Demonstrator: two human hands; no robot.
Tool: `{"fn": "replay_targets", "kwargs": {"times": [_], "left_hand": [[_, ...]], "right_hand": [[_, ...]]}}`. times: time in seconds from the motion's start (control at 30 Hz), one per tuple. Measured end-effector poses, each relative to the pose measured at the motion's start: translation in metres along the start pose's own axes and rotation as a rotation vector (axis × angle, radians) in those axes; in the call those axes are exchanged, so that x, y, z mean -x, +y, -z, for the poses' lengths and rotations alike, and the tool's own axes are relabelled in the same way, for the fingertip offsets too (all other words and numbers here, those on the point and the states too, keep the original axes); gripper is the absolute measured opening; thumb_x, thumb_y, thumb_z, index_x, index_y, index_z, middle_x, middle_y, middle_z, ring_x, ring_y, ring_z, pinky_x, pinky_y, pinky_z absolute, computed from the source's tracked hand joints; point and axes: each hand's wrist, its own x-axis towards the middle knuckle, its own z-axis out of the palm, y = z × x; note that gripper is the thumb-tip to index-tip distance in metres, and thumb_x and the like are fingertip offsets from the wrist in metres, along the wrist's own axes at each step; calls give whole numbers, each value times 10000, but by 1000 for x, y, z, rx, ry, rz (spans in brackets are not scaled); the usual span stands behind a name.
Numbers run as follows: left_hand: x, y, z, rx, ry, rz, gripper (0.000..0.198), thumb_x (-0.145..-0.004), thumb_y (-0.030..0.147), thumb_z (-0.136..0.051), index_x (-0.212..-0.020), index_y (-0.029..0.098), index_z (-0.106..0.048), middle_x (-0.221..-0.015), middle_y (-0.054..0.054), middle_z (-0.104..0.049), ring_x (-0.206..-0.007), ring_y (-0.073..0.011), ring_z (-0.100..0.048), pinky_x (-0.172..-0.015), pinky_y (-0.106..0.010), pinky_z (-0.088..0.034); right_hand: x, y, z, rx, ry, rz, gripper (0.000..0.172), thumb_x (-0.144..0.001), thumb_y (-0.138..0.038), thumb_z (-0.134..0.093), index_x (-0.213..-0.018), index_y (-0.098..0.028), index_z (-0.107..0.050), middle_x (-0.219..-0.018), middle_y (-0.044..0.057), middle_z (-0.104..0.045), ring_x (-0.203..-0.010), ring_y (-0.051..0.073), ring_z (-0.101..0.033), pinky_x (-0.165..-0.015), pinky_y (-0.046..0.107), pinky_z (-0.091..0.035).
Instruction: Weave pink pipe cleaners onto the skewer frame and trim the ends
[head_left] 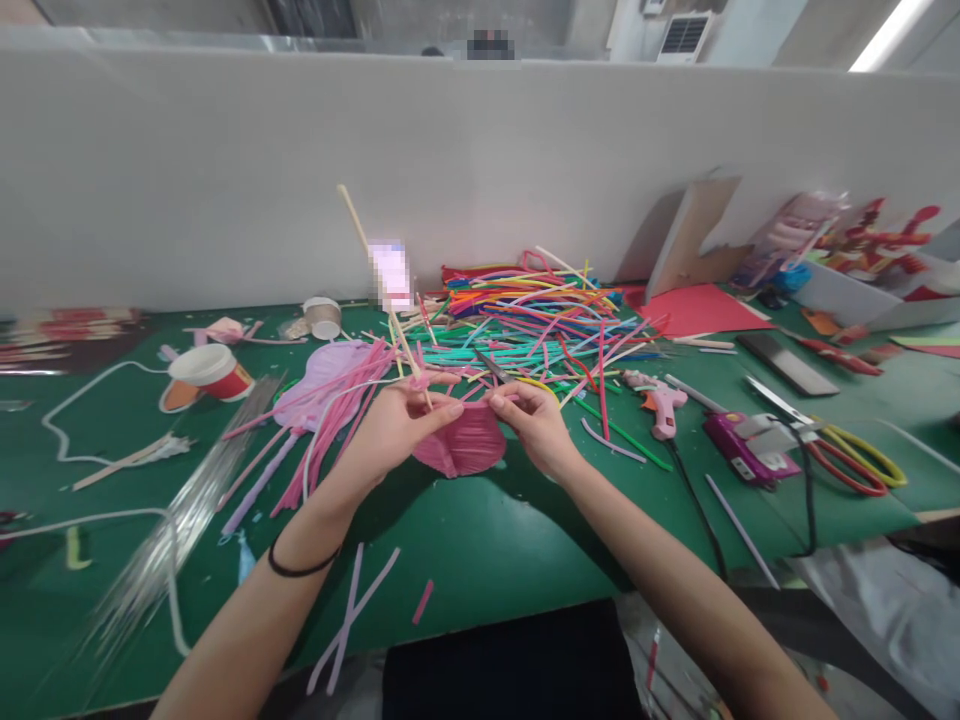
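A pink, ribbed piece [474, 442], apparently made of rows of pipe cleaners, hangs between my hands above the table. My left hand [397, 425] pinches its upper left edge, and a long wooden stick [352, 215] rises out of the same grip. My right hand [536, 420] is closed on the piece's upper right edge. Dark pointed blades [489, 366] stick out beside my right fingers, with a yellow loop behind them; they look like scissors tucked in that hand. Pink pipe cleaners [330, 450] lie across a lilac, rounded piece [311, 385] left of my left hand.
A heap of coloured pipe cleaners [525, 320] lies behind my hands. On the right are a pink glue gun [664, 403], a purple box [750, 450] and large scissors [847, 455]. Left are a paper cup [225, 372] and thin clear rods [187, 520]. A white partition [225, 180] stands behind.
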Motion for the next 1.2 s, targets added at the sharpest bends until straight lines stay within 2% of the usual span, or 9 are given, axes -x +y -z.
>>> {"fn": "replay_targets", "kwargs": {"times": [0.17,0.27,0.4,0.53,0.7,0.83,0.97,1.07,1.2], "left_hand": [[2,1,-4,35,49,5,290,-768,367,-710,-1005,199,-718,-794,-42,-761,-740,-225,-711,-652,-299,-540],[2,-4,-7,32,107,11,258,-770,365,-710,-966,198,-735,-817,-40,-762,-754,-221,-707,-656,-295,-540],[1,-9,-8,-5,156,-13,224,-765,377,-712,-904,205,-749,-821,-36,-760,-759,-217,-699,-688,-304,-539],[-1,-15,-7,-25,175,-28,203,-773,380,-702,-862,204,-753,-805,-37,-757,-775,-223,-699,-714,-314,-540],[-2,-17,-8,5,174,-32,244,-763,397,-710,-889,191,-748,-820,-52,-759,-794,-235,-703,-710,-323,-549],[-2,-16,-8,41,170,-21,244,-761,393,-714,-881,183,-744,-832,-59,-759,-804,-236,-705,-723,-325,-550],[-2,-14,-7,24,140,-31,241,-773,387,-701,-920,199,-739,-851,-51,-759,-811,-233,-704,-717,-320,-549],[-2,-12,-7,17,143,-24,233,-779,369,-690,-936,202,-735,-840,-44,-753,-731,-211,-693,-614,-293,-537],[-2,-13,-10,58,176,9,280,-784,368,-677,-994,185,-712,-860,-50,-741,-519,-136,-603,-437,-243,-442]], "right_hand": [[2,-2,-8,20,79,13,283,-714,-457,-748,-874,-241,-662,-871,5,-656,-711,133,-570,-640,259,-481],[7,0,-16,87,259,114,293,-728,-440,-739,-886,-235,-601,-828,-6,-608,-713,131,-550,-618,247,-462],[10,4,-22,380,472,275,198,-785,-409,-705,-827,-232,-625,-732,-14,-566,-660,133,-507,-611,268,-417],[8,1,-19,585,439,343,170,-843,-407,-646,-834,-251,-712,-810,30,-647,-763,178,-563,-733,318,-446],[11,-2,-19,536,370,331,181,-862,-389,-617,-923,-286,-752,-968,43,-724,-946,226,-630,-928,369,-455],[12,0,-27,361,331,190,288,-796,-430,-685,-1027,-267,-741,-1036,39,-737,-922,233,-673,-878,376,-516],[8,1,-34,106,268,25,341,-739,-448,-730,-994,-223,-750,-1000,44,-752,-937,242,-686,-870,380,-532],[6,0,-36,-19,239,-36,341,-723,-462,-736,-953,-212,-759,-976,42,-757,-971,246,-680,-870,373,-531],[5,2,-36,-90,213,-64,356,-711,-462,-747,-966,-212,-758,-951,40,-759,-973,243,-676,-867,369,-528]]}}
